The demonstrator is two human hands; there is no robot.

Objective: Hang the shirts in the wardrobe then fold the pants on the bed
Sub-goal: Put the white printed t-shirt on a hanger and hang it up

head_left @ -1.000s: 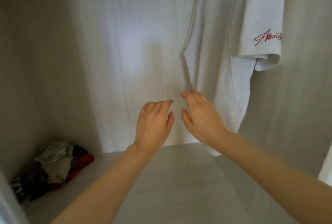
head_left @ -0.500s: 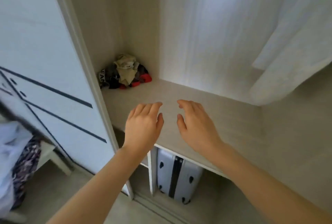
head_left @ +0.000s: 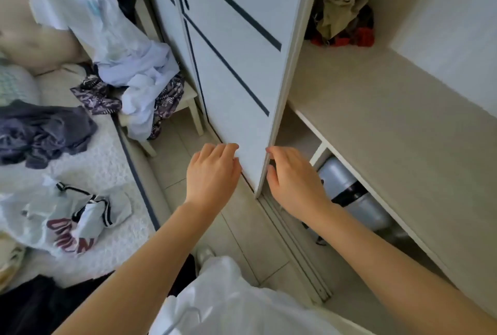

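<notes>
Two hands, left hand [head_left: 212,173] and right hand [head_left: 293,181], are held empty and loosely spread at frame centre. Several shirts [head_left: 107,38] and pants [head_left: 40,130] are seen unsorted on the bed [head_left: 102,162], left of frame; most work is judged outstanding.

Bed [head_left: 102,151]: grey pants [head_left: 40,130] crumpled, white printed shirt [head_left: 59,221] nearer the foot. Wardrobe shelf [head_left: 376,108]: rag heap [head_left: 343,12] in far corner.

light: soft, bright, even | shadows: faint | blur: slight, overall | edges: wide-angle bending | glare: mild on door [head_left: 236,38]
</notes>
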